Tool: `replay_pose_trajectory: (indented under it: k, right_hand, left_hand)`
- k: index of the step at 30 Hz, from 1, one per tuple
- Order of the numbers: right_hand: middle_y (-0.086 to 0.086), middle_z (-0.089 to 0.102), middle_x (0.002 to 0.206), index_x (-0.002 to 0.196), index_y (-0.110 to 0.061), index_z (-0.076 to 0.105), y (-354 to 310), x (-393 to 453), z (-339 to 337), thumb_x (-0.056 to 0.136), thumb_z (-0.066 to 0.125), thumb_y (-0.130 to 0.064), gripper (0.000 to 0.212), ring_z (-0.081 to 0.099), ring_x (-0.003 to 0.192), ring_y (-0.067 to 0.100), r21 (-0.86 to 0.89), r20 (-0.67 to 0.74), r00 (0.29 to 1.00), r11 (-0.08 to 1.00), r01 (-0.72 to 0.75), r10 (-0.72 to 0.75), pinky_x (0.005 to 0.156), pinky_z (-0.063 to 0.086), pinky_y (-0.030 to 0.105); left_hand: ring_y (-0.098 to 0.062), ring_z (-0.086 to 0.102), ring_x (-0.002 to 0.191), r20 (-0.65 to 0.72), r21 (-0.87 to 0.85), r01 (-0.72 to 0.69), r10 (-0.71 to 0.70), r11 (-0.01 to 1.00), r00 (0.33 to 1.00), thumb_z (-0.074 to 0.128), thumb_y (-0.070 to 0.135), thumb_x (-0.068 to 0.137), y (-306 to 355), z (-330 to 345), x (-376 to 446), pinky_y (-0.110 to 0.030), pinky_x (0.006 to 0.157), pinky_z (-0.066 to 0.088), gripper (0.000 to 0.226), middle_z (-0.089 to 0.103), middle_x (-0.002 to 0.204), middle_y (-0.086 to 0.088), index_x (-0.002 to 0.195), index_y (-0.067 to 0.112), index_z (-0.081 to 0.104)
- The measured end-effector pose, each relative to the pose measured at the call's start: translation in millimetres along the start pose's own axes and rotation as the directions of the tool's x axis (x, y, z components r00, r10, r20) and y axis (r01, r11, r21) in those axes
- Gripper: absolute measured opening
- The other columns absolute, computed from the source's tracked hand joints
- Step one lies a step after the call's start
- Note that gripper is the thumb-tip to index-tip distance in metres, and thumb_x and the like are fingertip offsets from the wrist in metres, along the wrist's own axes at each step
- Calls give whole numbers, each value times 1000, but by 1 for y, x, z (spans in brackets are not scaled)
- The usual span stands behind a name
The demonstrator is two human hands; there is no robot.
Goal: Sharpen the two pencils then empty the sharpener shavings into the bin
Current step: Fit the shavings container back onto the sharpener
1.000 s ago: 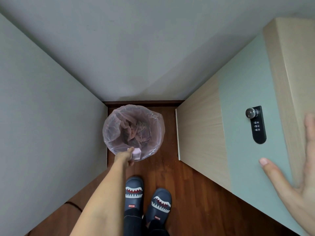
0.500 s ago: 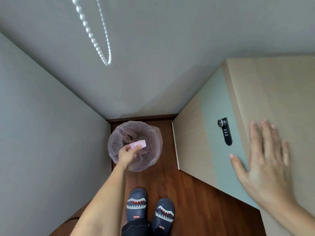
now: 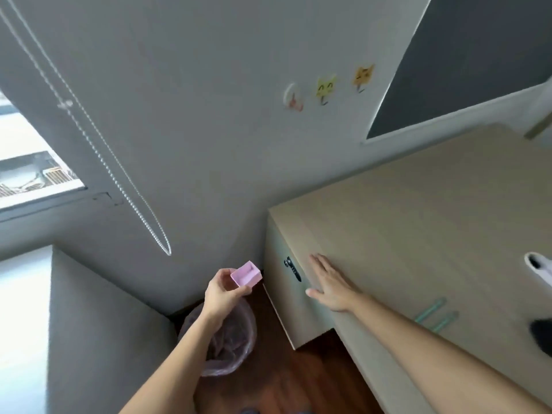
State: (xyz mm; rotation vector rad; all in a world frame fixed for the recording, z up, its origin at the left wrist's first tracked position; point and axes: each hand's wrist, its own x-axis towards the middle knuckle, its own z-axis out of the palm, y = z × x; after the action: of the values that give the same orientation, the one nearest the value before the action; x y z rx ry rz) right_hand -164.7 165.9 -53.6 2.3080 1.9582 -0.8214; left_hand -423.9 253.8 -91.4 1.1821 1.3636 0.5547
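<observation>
Now lifted clear of the bin (image 3: 236,339), the left hand (image 3: 221,297) pinches the emptied sharpener tray (image 3: 245,274), right hand (image 3: 330,286) flat on the desk (image 3: 418,222)

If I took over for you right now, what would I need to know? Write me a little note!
Left hand: holds the pink shavings tray, open side up, raised above the bin.
Right hand: open, flat on the desk top.
Bin: on the floor in the corner beside the desk, lined with a pink bag.
Done: the tray looks empty from here, so the shavings seem tipped out.
Left: take the tray back to the sharpener. I cannot see the sharpener body, and the two turquoise sticks on the desk may be the pencils, too blurred to tell, so check their tips.
</observation>
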Motion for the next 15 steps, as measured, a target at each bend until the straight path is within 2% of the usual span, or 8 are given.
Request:
replay_pose_trajectory:
  k: [3, 6, 8, 10, 11, 12, 14, 15]
  right_hand:
    - [10, 35, 150, 144, -12, 30, 13, -47, -34, 91, 56, -28, 62, 34, 137, 23, 96, -167, 986, 995, 1, 15, 114, 30, 33]
    - [8, 72, 111, 113, -13, 67, 41, -112, -61, 88, 61, -21, 27, 66, 102, 22, 182, -327, 933, 979, -92, 148, 88, 49, 28]
    - [7, 76, 79, 83, -14, 73, 65, -164, -72, 86, 64, -25, 14, 70, 74, 21, 213, -407, 880, 962, -171, 246, 67, 50, 28]
    - [7, 55, 51, 57, -12, 56, 92, -219, -73, 87, 65, -28, 35, 51, 50, 24, 257, -489, 799, 933, -251, 350, 53, 39, 30]
    - [6, 42, 47, 53, -12, 44, 105, -248, -69, 88, 64, -28, 43, 39, 47, 24, 286, -524, 750, 912, -293, 405, 51, 33, 29]
    - [6, 39, 48, 53, -13, 39, 118, -276, -64, 89, 63, -28, 46, 35, 49, 24, 321, -533, 709, 886, -335, 462, 51, 33, 28]
    - [9, 59, 62, 65, -9, 56, 143, -327, -49, 86, 66, -33, 34, 52, 62, 26, 374, -467, 674, 818, -437, 573, 63, 46, 32]
    - [9, 67, 83, 84, -10, 65, 153, -349, -39, 81, 70, -39, 29, 59, 81, 26, 370, -397, 678, 784, -498, 618, 78, 48, 34]
  left_hand:
    - [-8, 70, 84, 150, 128, -138, 118, 982, 982, 81, 19, 57, 47, 22, -26, -20, 68, 53, 40, 74, 88, 10, 90, 29, 61]
    - [-2, 69, 79, 316, 245, -309, 226, 919, 922, 84, 23, 59, 82, 64, -52, -13, 63, 49, 40, 73, 86, 12, 90, 32, 60]
    - [-7, 67, 81, 451, 296, -420, 262, 858, 853, 85, 13, 62, 97, 103, -73, -17, 67, 49, 43, 71, 87, 9, 94, 29, 60]
    - [-13, 67, 83, 586, 280, -501, 268, 819, 765, 84, 1, 64, 103, 146, -96, -23, 72, 52, 44, 71, 91, 4, 97, 18, 61]
    - [-17, 67, 85, 644, 271, -531, 259, 803, 720, 84, -2, 64, 104, 167, -109, -28, 74, 53, 45, 70, 92, -1, 97, 15, 60]
    - [-21, 67, 85, 691, 266, -554, 245, 789, 680, 84, -4, 64, 103, 187, -122, -31, 75, 54, 44, 70, 94, -5, 97, 14, 60]
    - [-24, 69, 84, 770, 259, -590, 205, 765, 604, 84, -4, 66, 97, 224, -147, -29, 71, 54, 43, 69, 95, -6, 97, 16, 61]
    - [-20, 69, 82, 803, 260, -610, 184, 748, 567, 84, -1, 66, 93, 242, -158, -22, 67, 53, 43, 69, 95, -5, 97, 16, 61]
